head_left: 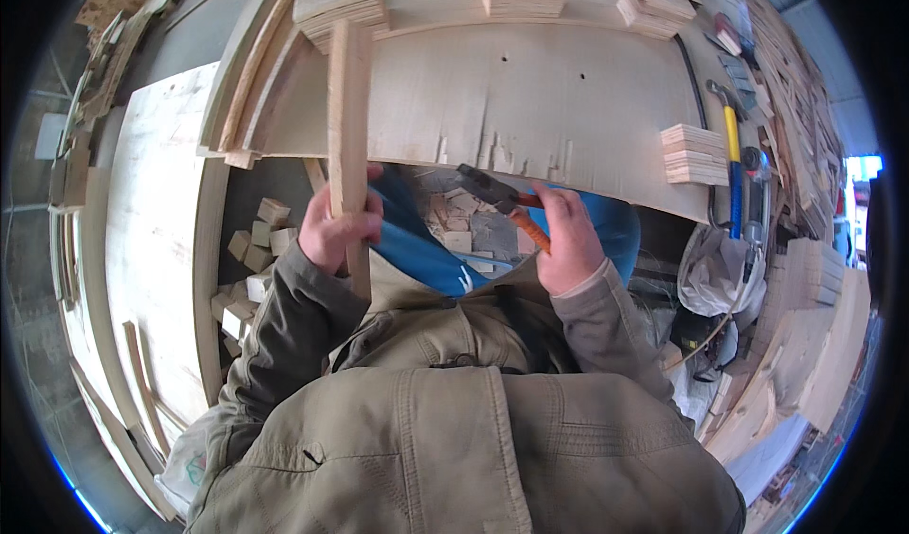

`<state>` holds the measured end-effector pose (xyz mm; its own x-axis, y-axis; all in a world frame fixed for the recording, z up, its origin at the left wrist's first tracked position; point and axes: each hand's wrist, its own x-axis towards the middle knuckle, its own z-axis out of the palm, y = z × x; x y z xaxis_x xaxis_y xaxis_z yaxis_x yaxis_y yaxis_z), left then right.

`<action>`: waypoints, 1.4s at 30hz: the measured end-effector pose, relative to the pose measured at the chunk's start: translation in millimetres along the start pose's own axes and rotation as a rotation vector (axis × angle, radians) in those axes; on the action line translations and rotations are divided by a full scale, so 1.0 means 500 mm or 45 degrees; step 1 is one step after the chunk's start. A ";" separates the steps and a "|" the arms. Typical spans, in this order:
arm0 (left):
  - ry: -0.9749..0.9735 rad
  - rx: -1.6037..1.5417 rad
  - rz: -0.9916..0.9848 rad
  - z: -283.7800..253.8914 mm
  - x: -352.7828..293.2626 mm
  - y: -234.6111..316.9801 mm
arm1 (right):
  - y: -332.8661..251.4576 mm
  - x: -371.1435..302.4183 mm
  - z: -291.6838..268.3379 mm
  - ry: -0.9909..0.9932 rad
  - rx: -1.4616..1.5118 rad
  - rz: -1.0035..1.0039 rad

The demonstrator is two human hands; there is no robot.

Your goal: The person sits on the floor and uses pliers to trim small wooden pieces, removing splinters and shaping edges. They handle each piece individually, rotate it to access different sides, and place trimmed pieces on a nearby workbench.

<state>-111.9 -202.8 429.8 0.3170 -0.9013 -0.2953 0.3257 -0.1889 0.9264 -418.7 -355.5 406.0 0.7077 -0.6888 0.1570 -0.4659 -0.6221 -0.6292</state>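
My left hand (327,236) is closed around a long, pale wooden strip (349,108). The strip stands lengthwise before me, its far end over the workbench and its near end by my jacket. Gripped in my right hand (573,245) is a pair of pliers (485,189) with a dark metal head and orange-red handles. The head points left, toward the strip but apart from it, just off the bench's near edge. My palm and fingers hide part of the handles.
A plywood workbench (436,89) spans the front, with plywood blocks (696,155) on it. At its right lie a yellow-and-blue-handled hammer (733,155) and other tools. Wood offcuts (256,240) are piled at lower left, beside a large pale board (156,222). A white bag (715,269) hangs right.
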 end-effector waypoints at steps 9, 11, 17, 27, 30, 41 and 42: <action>0.408 -0.264 0.659 -0.027 0.027 0.068 | 0.012 -0.009 0.002 -0.023 0.132 0.006; 0.418 -0.324 0.616 -0.023 0.029 0.063 | 0.015 -0.011 0.005 -0.029 0.186 0.002; 0.435 -0.640 0.365 -0.011 0.038 0.034 | 0.021 -0.020 0.008 -0.066 0.234 0.066; 0.429 -0.887 0.189 -0.013 0.051 0.006 | 0.010 -0.020 0.005 -0.102 0.407 0.130; 0.381 -0.892 0.165 -0.006 0.048 0.004 | 0.008 -0.022 0.003 -0.111 0.450 0.151; 0.357 -0.865 0.137 0.002 0.048 -0.005 | 0.010 -0.026 0.009 -0.112 0.493 0.156; 0.348 -0.858 0.139 0.002 0.048 -0.006 | 0.009 -0.027 0.008 -0.117 0.480 0.137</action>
<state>-106.2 -224.2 420.4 0.5612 -0.7553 -0.3385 0.7286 0.2568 0.6350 -428.2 -347.7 398.2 0.7183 -0.6955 0.0170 -0.3244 -0.3565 -0.8761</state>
